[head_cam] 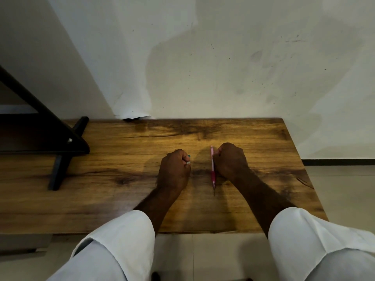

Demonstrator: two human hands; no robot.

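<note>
A pink mechanical pencil (212, 167) lies or is held lengthwise on the wooden table (121, 159), tip pointing toward me. My right hand (230, 160) is a fist right beside it, fingers curled against the barrel. My left hand (174, 169) is also fisted on the table, left of the pencil, with a small teal and silver item (188, 159) pinched in its fingers; most of that item is hidden. A narrow gap of bare wood separates the two fists.
A black metal stand (60, 151) with angled legs sits on the table's left part. A pale wall (203, 67) runs along the far edge. The table's right edge drops to a tiled floor (345, 189). White sleeves cover my forearms near the front edge.
</note>
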